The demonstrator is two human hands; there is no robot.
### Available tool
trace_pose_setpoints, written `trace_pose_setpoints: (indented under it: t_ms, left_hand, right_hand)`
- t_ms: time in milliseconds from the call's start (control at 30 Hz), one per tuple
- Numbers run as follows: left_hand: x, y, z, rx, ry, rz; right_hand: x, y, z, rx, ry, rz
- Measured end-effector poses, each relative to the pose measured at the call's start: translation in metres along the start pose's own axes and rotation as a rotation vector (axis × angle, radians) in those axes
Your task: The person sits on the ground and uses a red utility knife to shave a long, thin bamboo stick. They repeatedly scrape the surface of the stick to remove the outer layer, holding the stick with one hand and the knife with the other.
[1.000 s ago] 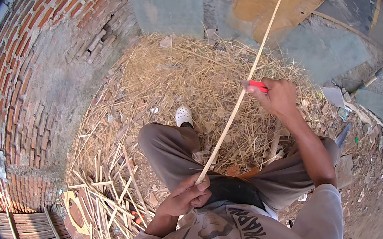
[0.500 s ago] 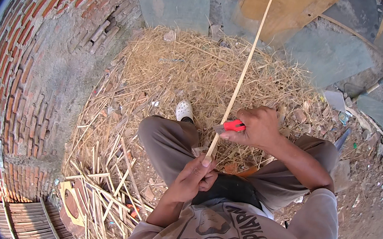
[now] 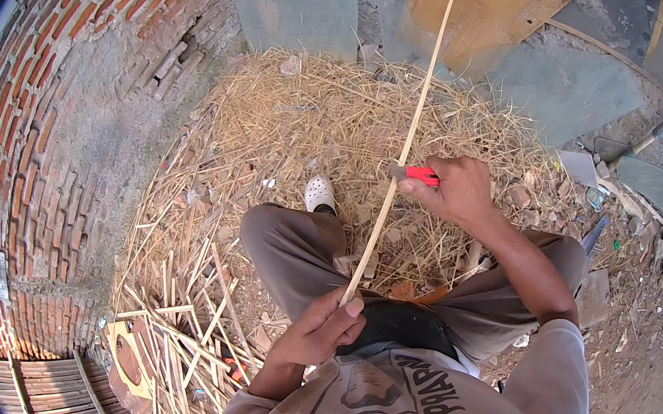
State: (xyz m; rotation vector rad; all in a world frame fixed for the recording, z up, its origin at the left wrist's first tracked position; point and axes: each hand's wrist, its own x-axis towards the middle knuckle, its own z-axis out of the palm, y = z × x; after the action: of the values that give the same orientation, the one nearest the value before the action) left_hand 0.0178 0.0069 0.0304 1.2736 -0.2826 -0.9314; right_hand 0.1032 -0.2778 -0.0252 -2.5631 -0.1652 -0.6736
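A long, thin bamboo strip (image 3: pixel 415 125) slants up and away from my lap. My left hand (image 3: pixel 322 327) is closed around its near end, with the thumb pressed on top. My right hand (image 3: pixel 455 193) grips a red utility knife (image 3: pixel 422 175) above my right shin. The knife's short grey blade meets the strip about midway along its length. A black pad or cloth (image 3: pixel 394 330) lies across my lap beneath the hands.
Pale shavings (image 3: pixel 345 115) cover the ground ahead. A pile of cut strips (image 3: pixel 186 348) lies at lower left, near a brick wall (image 3: pixel 60 132). Grey and brown boards (image 3: pixel 294 0) lean at the back. A slatted bamboo piece (image 3: pixel 47 392) sits at the lower left corner.
My right hand with the knife has moved away from me along the strip. My left hand has shifted slightly nearer my body, drawing the strip's near end with it.
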Motion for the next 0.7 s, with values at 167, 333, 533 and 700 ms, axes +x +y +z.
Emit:
trace_pose_setpoints:
  t_ms: [167,333,533,700]
  left_hand:
    - [-0.003,-0.001,0.003,0.116,0.025,0.026]
    - [-0.005,0.002,0.008,0.148,0.009,0.029]
    - [-0.028,-0.003,-0.003,0.042,-0.058,-0.071]
    - [-0.027,-0.003,-0.001,0.099,0.022,-0.043]
  right_hand:
    - [0.014,0.017,-0.005,-0.068,0.015,0.018]
    - [0.026,0.046,-0.009,-0.128,0.08,0.203]
    - [0.024,0.046,-0.027,-0.095,0.01,0.259]
    - [-0.002,0.003,-0.014,0.003,0.018,-0.033]
